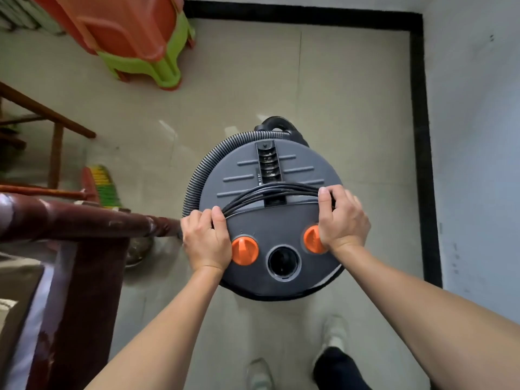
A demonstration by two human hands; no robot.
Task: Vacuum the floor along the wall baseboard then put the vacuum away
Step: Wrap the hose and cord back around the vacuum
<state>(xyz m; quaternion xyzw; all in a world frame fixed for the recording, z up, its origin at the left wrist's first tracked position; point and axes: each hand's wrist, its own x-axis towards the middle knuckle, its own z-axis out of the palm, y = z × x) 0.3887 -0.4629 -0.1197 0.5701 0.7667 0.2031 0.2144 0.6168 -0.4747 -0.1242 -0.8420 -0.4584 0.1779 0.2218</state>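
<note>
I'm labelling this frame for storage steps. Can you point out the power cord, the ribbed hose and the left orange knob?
black power cord (pixel 277 190), head view, bundled strands across the lid.
grey ribbed hose (pixel 197 171), head view, left curve.
left orange round knob (pixel 244 251), head view, centre ridge.

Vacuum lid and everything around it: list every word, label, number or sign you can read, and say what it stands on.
Nothing here can be read.
Small white markings on the vacuum lid, left of the handle slot: too small and blurred to read.
Faint marks above the left orange knob: too faint to read.
Walls, black baseboard, stacked plastic stools: no text visible.
</note>
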